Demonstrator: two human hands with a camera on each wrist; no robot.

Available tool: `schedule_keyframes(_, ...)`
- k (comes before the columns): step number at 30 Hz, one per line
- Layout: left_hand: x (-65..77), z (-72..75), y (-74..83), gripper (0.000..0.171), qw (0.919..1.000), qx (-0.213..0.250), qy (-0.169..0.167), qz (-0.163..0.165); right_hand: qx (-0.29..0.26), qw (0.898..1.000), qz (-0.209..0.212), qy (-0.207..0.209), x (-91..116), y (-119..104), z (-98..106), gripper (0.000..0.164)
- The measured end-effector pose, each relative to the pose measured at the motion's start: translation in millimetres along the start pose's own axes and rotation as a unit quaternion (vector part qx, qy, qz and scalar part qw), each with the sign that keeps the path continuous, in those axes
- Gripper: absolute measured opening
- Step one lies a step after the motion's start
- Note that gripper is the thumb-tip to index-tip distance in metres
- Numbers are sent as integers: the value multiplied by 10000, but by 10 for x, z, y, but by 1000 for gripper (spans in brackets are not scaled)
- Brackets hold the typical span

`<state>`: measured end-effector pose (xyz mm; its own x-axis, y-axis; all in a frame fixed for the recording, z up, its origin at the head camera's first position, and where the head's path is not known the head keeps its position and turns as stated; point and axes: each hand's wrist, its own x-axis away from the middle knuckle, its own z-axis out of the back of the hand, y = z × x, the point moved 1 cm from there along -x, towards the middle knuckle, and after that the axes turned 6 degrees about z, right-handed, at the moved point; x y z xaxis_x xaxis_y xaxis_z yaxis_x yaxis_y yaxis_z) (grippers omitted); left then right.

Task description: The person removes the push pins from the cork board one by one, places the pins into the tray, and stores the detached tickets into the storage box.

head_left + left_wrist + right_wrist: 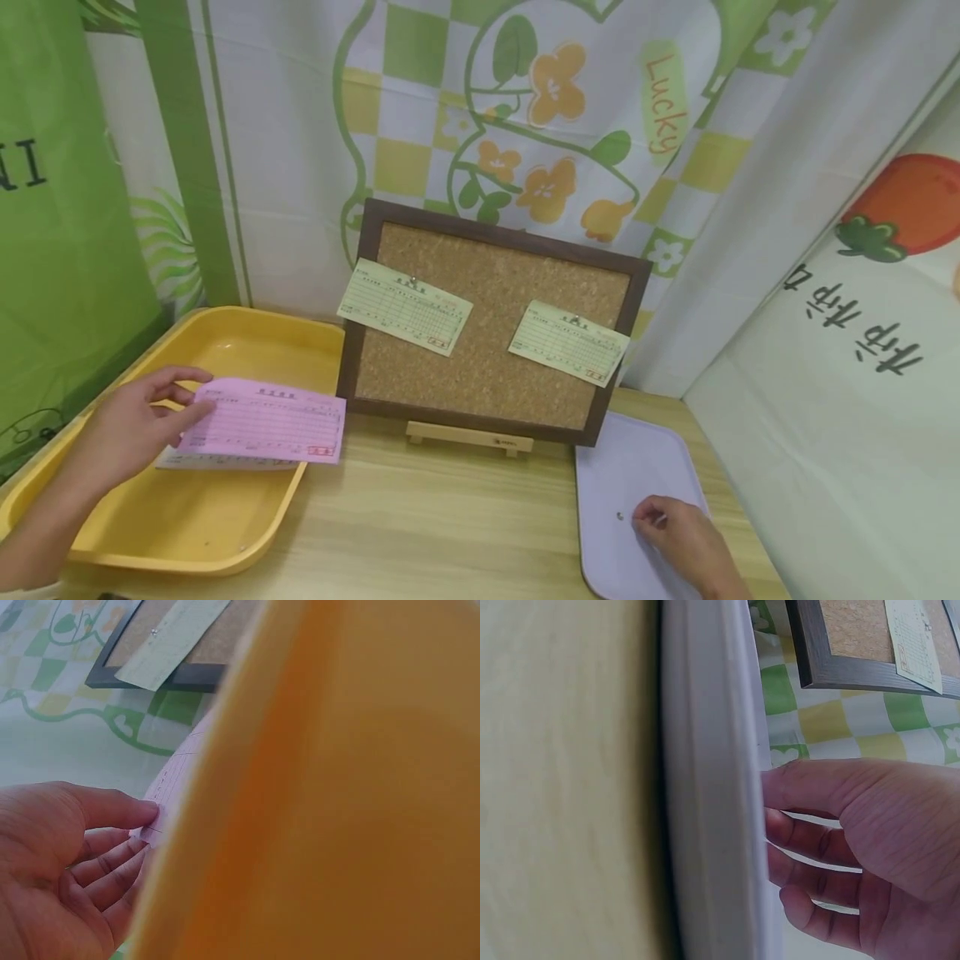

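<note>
My left hand (138, 421) pinches a pink receipt slip (266, 421) at its left edge, thumb on top, above the yellow tray's right side. A pale slip (225, 462) shows partly beneath it. In the left wrist view the thumb presses the pink paper (174, 780), partly hidden by the tray wall. My right hand (686, 533) is low over the lavender tray (637, 454), thumb and forefinger together beside a small metallic pushpin (620, 517). Whether those fingertips hold a pin I cannot tell; the tray rim hides them in the right wrist view.
A framed corkboard (487, 375) leans on a small wooden stand (468, 436), with green slips pinned at its left (405, 308) and right (570, 343). The yellow tray (255, 533) stands at the left of the wooden table (420, 525). Patterned curtains (292, 167) hang behind.
</note>
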<state>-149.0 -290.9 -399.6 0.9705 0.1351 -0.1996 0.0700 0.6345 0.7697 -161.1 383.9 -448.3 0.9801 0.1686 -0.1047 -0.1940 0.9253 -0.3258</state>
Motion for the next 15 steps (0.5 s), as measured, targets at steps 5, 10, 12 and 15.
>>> schedule_keyframes(5, -11, -8, -96, 32, 9995, -302, -61, 65, 80, 10000, -2, -13, 4, -2, -4, 11)
schedule_keyframes(10, -32, 29, -193, 30, 9970, -777, 36, 40, 94, 9998, -106, -106, -9, -4, -6, 13)
schedule_keyframes(12, -39, 55, -222, 30, 9954, -952, 69, 25, 102, 9998, -127, -127, -15, -6, -9, 13)
schedule_keyframes(15, -46, 91, -249, 30, 9935, -1135, 52, 36, 123, 9998, -102, -155, -17, -17, -3, 12)
